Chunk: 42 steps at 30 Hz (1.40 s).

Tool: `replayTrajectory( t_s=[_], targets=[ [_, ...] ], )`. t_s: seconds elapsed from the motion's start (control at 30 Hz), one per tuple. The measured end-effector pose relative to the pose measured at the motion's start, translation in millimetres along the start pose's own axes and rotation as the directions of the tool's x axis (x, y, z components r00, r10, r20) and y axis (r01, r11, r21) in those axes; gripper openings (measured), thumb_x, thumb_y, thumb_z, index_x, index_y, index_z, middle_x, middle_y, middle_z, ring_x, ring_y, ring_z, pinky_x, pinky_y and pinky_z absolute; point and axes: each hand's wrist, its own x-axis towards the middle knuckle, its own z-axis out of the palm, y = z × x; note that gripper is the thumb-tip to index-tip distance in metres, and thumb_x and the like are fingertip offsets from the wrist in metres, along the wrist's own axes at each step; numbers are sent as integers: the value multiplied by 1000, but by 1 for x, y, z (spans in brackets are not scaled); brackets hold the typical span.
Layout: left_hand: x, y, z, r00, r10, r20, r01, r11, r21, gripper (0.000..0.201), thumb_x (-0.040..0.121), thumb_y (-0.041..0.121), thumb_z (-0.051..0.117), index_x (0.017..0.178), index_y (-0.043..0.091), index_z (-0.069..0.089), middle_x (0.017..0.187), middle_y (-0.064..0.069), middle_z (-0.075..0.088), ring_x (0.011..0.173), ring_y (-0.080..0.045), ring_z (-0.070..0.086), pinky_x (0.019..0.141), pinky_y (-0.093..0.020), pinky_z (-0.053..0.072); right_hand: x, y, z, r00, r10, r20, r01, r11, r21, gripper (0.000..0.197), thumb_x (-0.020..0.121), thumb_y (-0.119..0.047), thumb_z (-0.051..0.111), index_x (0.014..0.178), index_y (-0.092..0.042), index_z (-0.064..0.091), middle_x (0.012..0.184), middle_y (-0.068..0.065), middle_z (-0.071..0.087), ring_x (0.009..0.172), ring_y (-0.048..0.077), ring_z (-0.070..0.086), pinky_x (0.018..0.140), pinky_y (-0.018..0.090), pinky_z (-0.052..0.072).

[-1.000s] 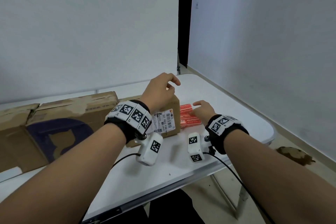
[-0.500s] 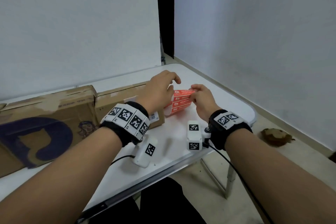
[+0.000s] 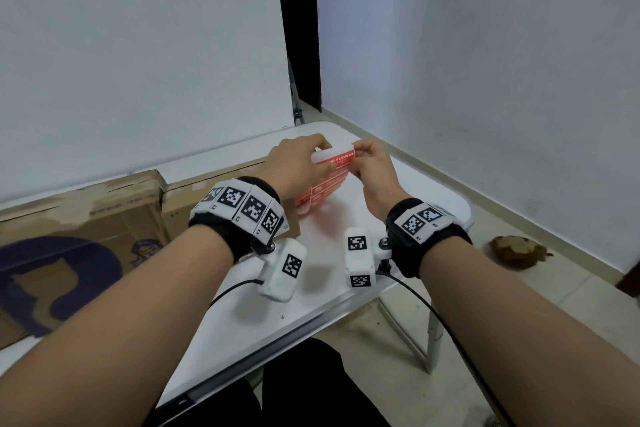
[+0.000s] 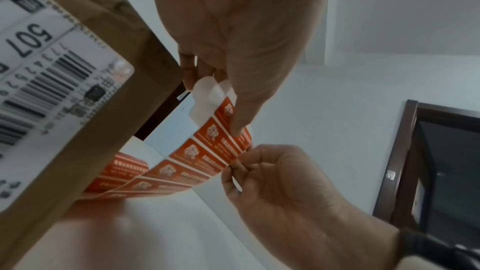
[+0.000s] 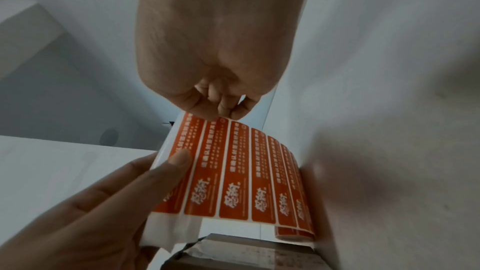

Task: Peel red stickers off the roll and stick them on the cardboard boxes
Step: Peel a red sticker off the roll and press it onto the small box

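Now your right hand (image 5: 207, 52) has its fingertips (image 5: 226, 110) pinched on the top edge of the first red rectangular sticker with white print (image 5: 179, 163), while your left hand (image 5: 85, 202) grips the long white backing strip of red stickers (image 5: 249, 171), thumb (image 5: 176, 159) pressed on its face and fingers curled behind. A second ago that strip lay on the white folding table (image 3: 322, 288) beside the smaller brown cardboard box (image 4: 109, 151); since then you have lifted it clear, its tail curling down toward the table, so I judge the peel is only beginning and no sticker is free yet. White characters on the stickers are too blurred to read. On the box's white shipping label (image 4: 52, 81) you can read "507" above a barcode. A larger brown cardboard box with a dark blue print (image 3: 69, 253) sits just beside it.
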Motion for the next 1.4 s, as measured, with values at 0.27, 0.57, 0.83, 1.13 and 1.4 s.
replayTrajectory(
  t_s=[0.27,0.57,0.83,1.13,1.4],
  targets=[
    [5,-6,2,1000,-2,-17,3,994,106,30,89,36,57,117,26,58,118,-3,66,107,-26,59,96,-44,44,-3,-9,-2,999,-40,28,43,994,-102,10,88,-18,62,98,-18,61,82,-3,62,78,12,57,74,23,43],
    [8,-1,11,939,246,-240,-181,947,264,21,88,38,56,105,29,64,114,5,60,118,-19,45,96,-37,28,-5,-10,6,999,35,31,-34,999,-12,12,87,-7,60,97,-13,62,79,6,62,62,14,56,64,23,48],
    [11,-2,15,925,301,-230,-223,924,310,21,91,30,52,104,25,68,106,2,62,109,-21,49,89,-35,31,-3,-7,6,997,77,13,-77,996,45,22,87,-4,55,107,-2,64,78,5,63,66,13,58,68,22,50],
    [9,1,14,895,404,-189,-330,885,329,24,91,27,52,103,20,71,103,0,64,104,-24,53,87,-36,36,2,-3,2,987,160,-13,-158,985,64,35,80,-7,55,112,3,67,91,9,63,75,13,55,71,22,44],
    [8,1,14,884,438,-162,-371,870,326,16,86,18,55,93,17,69,97,-1,63,96,-25,55,81,-38,39,2,-3,5,987,159,1,-159,986,51,21,78,-6,59,96,-6,69,77,4,59,74,13,52,70,23,45]
  ],
)
